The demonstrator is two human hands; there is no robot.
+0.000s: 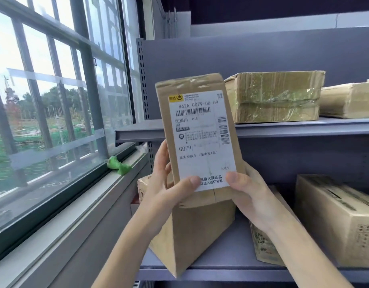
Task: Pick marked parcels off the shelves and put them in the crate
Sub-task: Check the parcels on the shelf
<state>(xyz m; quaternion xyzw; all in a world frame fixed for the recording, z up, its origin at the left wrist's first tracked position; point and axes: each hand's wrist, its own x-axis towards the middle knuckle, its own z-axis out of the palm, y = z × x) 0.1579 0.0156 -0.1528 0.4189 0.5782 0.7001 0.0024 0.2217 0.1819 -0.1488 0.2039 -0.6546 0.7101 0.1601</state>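
Observation:
A slim brown cardboard parcel (198,140) with a white shipping label stands upright in front of the shelves, its label facing me. My left hand (169,183) grips its lower left edge, thumb across the label's bottom. My right hand (250,192) grips the lower right edge, thumb on the label's corner. The crate is not in view.
A grey metal shelf unit (283,129) fills the right. Its upper shelf holds a taped box (277,96) and another box (350,98). The lower shelf (221,267) carries a brown box (191,235), a printed packet (264,246) and a large carton (337,221). A window (44,100) and sill run along the left.

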